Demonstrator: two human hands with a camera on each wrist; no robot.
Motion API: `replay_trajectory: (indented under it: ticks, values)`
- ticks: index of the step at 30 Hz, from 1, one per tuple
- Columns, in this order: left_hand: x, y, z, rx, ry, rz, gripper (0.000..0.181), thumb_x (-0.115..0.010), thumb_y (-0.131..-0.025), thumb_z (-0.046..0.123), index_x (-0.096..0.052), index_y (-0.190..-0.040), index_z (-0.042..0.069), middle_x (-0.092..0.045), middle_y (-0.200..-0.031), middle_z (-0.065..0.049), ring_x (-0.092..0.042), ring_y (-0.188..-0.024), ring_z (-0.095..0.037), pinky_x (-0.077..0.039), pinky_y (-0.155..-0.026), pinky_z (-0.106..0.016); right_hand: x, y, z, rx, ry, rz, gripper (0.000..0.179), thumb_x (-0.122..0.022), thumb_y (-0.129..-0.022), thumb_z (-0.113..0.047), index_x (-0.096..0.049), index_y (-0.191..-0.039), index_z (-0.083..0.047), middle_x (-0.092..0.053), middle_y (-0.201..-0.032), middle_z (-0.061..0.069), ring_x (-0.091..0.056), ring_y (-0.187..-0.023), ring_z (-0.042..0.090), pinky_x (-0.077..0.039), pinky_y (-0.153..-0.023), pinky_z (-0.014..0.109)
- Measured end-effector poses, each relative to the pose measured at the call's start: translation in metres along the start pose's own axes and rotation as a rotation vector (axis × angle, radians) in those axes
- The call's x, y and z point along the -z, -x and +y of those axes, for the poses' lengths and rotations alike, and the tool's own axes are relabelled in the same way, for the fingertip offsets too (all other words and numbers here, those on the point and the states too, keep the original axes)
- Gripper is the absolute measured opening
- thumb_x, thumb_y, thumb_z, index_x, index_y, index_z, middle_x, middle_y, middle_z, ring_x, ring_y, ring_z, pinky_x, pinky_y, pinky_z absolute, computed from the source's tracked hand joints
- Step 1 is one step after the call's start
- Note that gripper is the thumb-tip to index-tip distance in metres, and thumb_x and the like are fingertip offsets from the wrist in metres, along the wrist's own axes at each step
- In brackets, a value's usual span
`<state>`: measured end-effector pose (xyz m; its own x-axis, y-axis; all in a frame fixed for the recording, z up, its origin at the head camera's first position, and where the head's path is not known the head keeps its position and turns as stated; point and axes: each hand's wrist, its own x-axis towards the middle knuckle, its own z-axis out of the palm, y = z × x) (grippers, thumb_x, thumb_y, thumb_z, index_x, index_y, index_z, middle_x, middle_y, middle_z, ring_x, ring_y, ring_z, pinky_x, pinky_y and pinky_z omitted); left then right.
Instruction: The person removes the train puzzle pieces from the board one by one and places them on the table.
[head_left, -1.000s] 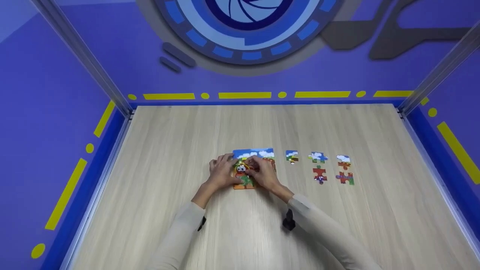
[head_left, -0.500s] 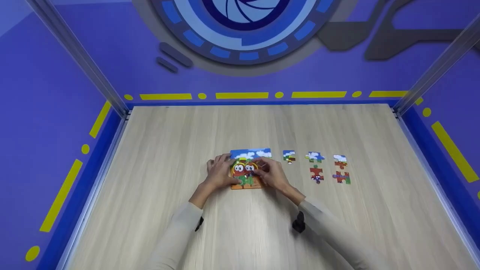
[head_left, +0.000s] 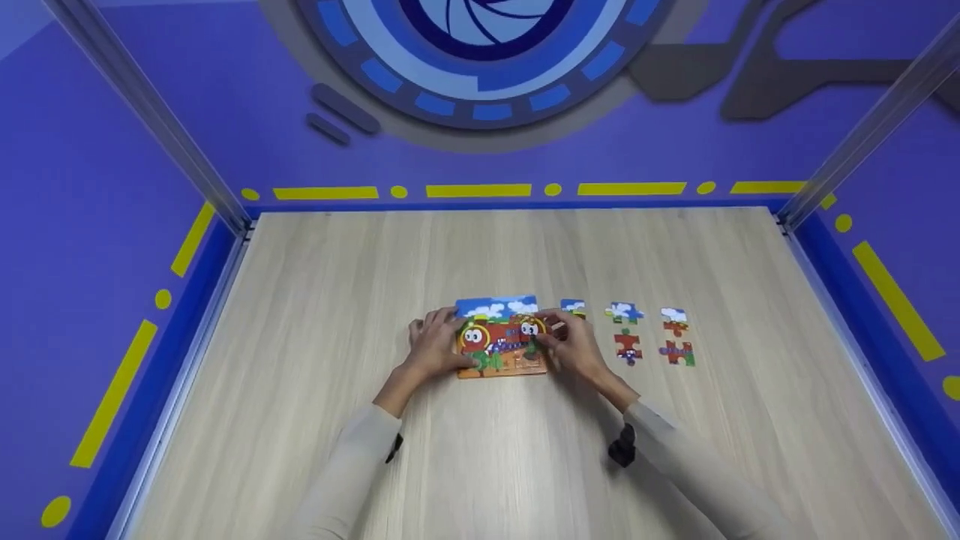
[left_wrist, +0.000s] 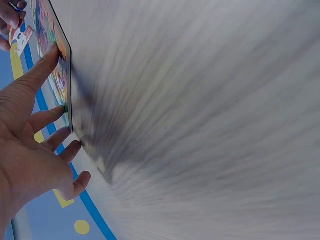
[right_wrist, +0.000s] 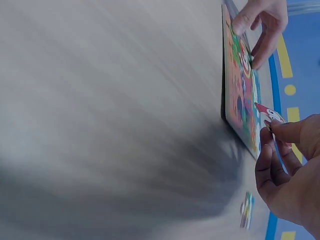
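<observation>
In the head view a colourful puzzle board (head_left: 491, 304) with a cartoon face, clouds and a train lies mid-table. My left hand (head_left: 433, 345) rests at its left side. In the left wrist view its thumb (left_wrist: 46, 65) and forefinger touch the board near the edge, with the fingers fairly straight. My right hand (head_left: 581, 351) pinches a jigsaw piece (right_wrist: 272, 115) between thumb and forefinger. This piece shows a red and white cartoon face with round eyes. It is raised over the board's right side, tilted in the right wrist view.
Right of the board lie several loose jigsaw pieces, among them a sky piece (head_left: 624, 312), a red piece (head_left: 628, 346) and another red piece (head_left: 679, 352). One piece (head_left: 573, 306) is partly hidden behind my right hand. Purple panels (head_left: 480, 169) enclose the wooden table.
My right hand has moved right across the board with the pinched jigsaw piece, uncovering more of the picture. My left hand stays at the board's left side. The head view has shifted slightly.
</observation>
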<state>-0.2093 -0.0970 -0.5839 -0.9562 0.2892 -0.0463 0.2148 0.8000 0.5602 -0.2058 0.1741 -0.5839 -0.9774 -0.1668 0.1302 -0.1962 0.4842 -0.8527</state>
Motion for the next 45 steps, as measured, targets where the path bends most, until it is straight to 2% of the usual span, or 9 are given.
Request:
replay_trajectory:
  ticks: [5, 11, 17, 23, 27, 31, 35, 40, 45]
  values:
    - [0.000, 0.000, -0.001, 0.010, -0.002, -0.010, 0.082, -0.090, -0.075, 0.037, -0.058, -0.143, 0.004, -0.044, -0.156, -0.020, -0.037, -0.144, -0.041, -0.021, -0.113, -0.068, 0.012, 0.004, 0.007, -0.040, 0.000, 0.006, 0.036, -0.073, -0.088, 0.007, -0.070, -0.122, -0.001, -0.071, -0.112, 0.015, -0.068, -0.098, 0.026, -0.054, -0.080, 0.022]
    - [0.001, -0.001, 0.000, 0.015, -0.013, -0.013, 0.082, -0.089, -0.076, 0.036, -0.057, -0.144, 0.004, -0.044, -0.156, -0.019, -0.037, -0.144, -0.040, -0.021, -0.113, -0.068, 0.025, 0.009, 0.017, -0.068, 0.038, 0.011, 0.035, -0.072, -0.090, 0.003, -0.069, -0.125, -0.003, -0.071, -0.116, 0.015, -0.068, -0.101, 0.026, -0.055, -0.084, 0.026]
    - [0.001, -0.001, 0.000, 0.020, -0.021, -0.014, 0.084, -0.089, -0.076, 0.039, -0.056, -0.144, 0.004, -0.044, -0.156, -0.020, -0.037, -0.144, -0.040, -0.021, -0.112, -0.067, 0.037, 0.016, 0.026, -0.068, 0.087, 0.036, 0.035, -0.074, -0.089, 0.004, -0.070, -0.123, -0.003, -0.072, -0.112, 0.016, -0.068, -0.096, 0.026, -0.054, -0.081, 0.028]
    - [-0.001, 0.002, -0.002, 0.035, -0.011, -0.014, 0.081, -0.089, -0.077, 0.035, -0.056, -0.145, 0.003, -0.044, -0.156, -0.019, -0.036, -0.145, -0.039, -0.019, -0.114, -0.067, 0.045, 0.022, 0.029, -0.092, 0.199, -0.048, 0.030, -0.073, -0.090, 0.001, -0.072, -0.119, -0.004, -0.072, -0.107, 0.014, -0.066, -0.089, 0.022, -0.053, -0.079, 0.031]
    - [-0.001, 0.001, -0.001, 0.035, 0.003, -0.015, 0.081, -0.088, -0.078, 0.034, -0.056, -0.145, 0.003, -0.043, -0.156, -0.019, -0.035, -0.146, -0.039, -0.017, -0.115, -0.068, 0.051, 0.021, 0.028, -0.099, 0.300, -0.048, 0.029, -0.076, -0.089, -0.002, -0.074, -0.117, -0.006, -0.072, -0.103, 0.012, -0.063, -0.088, 0.022, -0.050, -0.077, 0.033]
    - [-0.001, -0.002, 0.001, 0.030, 0.003, -0.023, 0.080, -0.088, -0.078, 0.035, -0.056, -0.145, 0.004, -0.043, -0.157, -0.019, -0.035, -0.146, -0.039, -0.017, -0.115, -0.067, 0.055, 0.019, 0.029, -0.128, 0.359, -0.044, 0.024, -0.077, -0.088, -0.005, -0.078, -0.113, -0.007, -0.071, -0.100, 0.011, -0.060, -0.089, 0.023, -0.046, -0.076, 0.033]
    - [-0.001, -0.002, 0.000, 0.025, -0.018, -0.028, 0.081, -0.088, -0.079, 0.037, -0.056, -0.146, 0.005, -0.042, -0.158, -0.018, -0.034, -0.147, -0.039, -0.017, -0.116, -0.067, 0.057, 0.017, 0.031, -0.153, 0.358, -0.052, 0.019, -0.076, -0.090, -0.007, -0.079, -0.109, -0.007, -0.072, -0.100, 0.010, -0.059, -0.091, 0.024, -0.044, -0.078, 0.033]
    - [0.000, -0.001, -0.002, 0.005, -0.046, -0.045, 0.083, -0.086, -0.080, 0.042, -0.054, -0.147, 0.006, -0.040, -0.159, -0.018, -0.033, -0.148, -0.039, -0.016, -0.116, -0.068, 0.058, 0.016, 0.032, -0.173, 0.354, -0.055, 0.021, -0.075, -0.092, -0.009, -0.079, -0.113, -0.008, -0.073, -0.103, 0.010, -0.059, -0.091, 0.023, -0.043, -0.079, 0.032]
    - [0.002, -0.001, -0.002, -0.013, -0.031, -0.077, 0.081, -0.084, -0.080, 0.040, -0.054, -0.147, 0.005, -0.038, -0.159, -0.020, -0.032, -0.146, -0.041, -0.017, -0.113, -0.069, 0.056, 0.016, 0.033, -0.156, 0.389, -0.045, 0.021, -0.076, -0.091, -0.011, -0.079, -0.112, -0.008, -0.074, -0.102, 0.010, -0.060, -0.089, 0.023, -0.044, -0.074, 0.031]
